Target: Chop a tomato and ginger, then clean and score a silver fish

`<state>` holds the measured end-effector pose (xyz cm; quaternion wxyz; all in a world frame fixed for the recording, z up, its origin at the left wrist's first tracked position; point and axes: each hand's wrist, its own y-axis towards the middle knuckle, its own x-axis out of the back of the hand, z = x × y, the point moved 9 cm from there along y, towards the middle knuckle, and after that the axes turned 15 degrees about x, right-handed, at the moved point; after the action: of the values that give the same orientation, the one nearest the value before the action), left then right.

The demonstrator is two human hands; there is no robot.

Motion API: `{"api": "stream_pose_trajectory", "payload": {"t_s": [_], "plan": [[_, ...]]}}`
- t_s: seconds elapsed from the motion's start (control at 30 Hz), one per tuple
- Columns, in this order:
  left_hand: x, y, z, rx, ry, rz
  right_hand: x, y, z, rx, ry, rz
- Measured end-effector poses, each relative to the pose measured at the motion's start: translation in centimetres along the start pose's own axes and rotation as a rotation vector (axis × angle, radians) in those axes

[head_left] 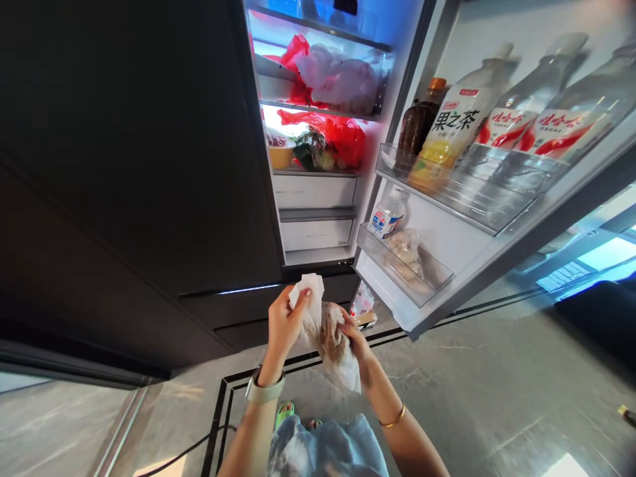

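Both of my hands are raised in front of the open fridge. My left hand (287, 320) pinches a white paper tissue (310, 295) between thumb and fingers. In my right hand (354, 329) is a clear plastic bag (334, 338) with something brown inside; I cannot make out its contents. The tissue hangs down against the bag's left side, and the two touch. A pale watch band circles my left wrist, and a gold bangle sits on the right one.
The fridge door (427, 265) stands open to the right, its racks (462, 205) holding several bottles. Inside are red and white bags (342, 76), a yellow bowl (281, 156) and white drawers (315, 191). A dark cable (191, 447) lies on the floor at lower left.
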<state>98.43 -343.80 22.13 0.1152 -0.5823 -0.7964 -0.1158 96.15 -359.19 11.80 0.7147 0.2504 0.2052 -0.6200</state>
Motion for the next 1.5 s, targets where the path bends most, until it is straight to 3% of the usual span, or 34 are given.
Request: {"api": "stream_pose_trajectory", "payload": {"t_s": [0.07,0.13,0.2,0.23,0.33,0.47,0.53,0.6,0.73,0.87,1.0,1.13,1.23,1.33,1.43,1.5], "plan": [[-2.1,-0.3,-0.2,-0.094,0.058,0.139,0.4,0.2,1.0,0.036,-0.034,-0.056],[-5.1,-1.3,0.2,-0.203,0.129,0.356,1.3,0.8,1.8,0.078,-0.083,-0.143],[-8.0,-2.6,1.3,-0.245,0.174,0.535,2.4,1.4,2.6,0.141,-0.173,-0.221],[-9.0,-3.1,1.9,-0.235,0.175,0.57,2.7,1.8,3.2,0.18,-0.24,-0.239],[-10.7,-3.3,2.0,-0.231,0.106,0.52,2.4,2.7,6.3,0.344,-0.461,-0.188],[-12.3,-2.3,-2.4,-0.323,-0.123,0.426,1.1,3.3,13.3,0.563,-0.66,-0.053],[-13.8,-1.4,-5.1,-0.299,-0.315,0.474,0.9,3.3,17.6,0.658,-0.745,-0.012],[-15.8,-0.8,-7.3,-0.231,-0.519,0.603,1.1,2.9,21.4,0.719,-0.786,0.008],[-19.0,-0.3,-9.8,-0.119,-0.71,0.767,2.9,1.6,25.5,0.696,-0.727,-0.036],[-20.6,0.3,-11.5,-0.257,-0.664,0.651,4.2,1.1,26.3,0.67,-0.781,-0.088],[-23.6,0.2,-14.7,-0.536,-0.472,0.463,6.3,2.3,29.0,0.827,-1.033,-0.29],[-26.8,-0.5,-17.5,-0.79,-0.148,0.492,9.2,4.1,31.0,0.864,-1.29,-0.469],[-26.9,0.3,-17.7,-0.915,0.083,0.598,10.5,4.9,30.7,0.751,-1.553,-0.532],[-25.1,3.7,-17.2,-0.898,0.063,0.691,10.9,5.1,29.7,0.499,-1.854,-0.568],[-22.7,9.5,-16.2,-0.719,-0.024,0.548,9.6,4.4,29.3,0.354,-1.994,-0.524],[-21.8,12.1,-15.3,-0.657,0.016,0.454,7.3,4.2,29.6,0.41,-2.041,-0.435]]}}
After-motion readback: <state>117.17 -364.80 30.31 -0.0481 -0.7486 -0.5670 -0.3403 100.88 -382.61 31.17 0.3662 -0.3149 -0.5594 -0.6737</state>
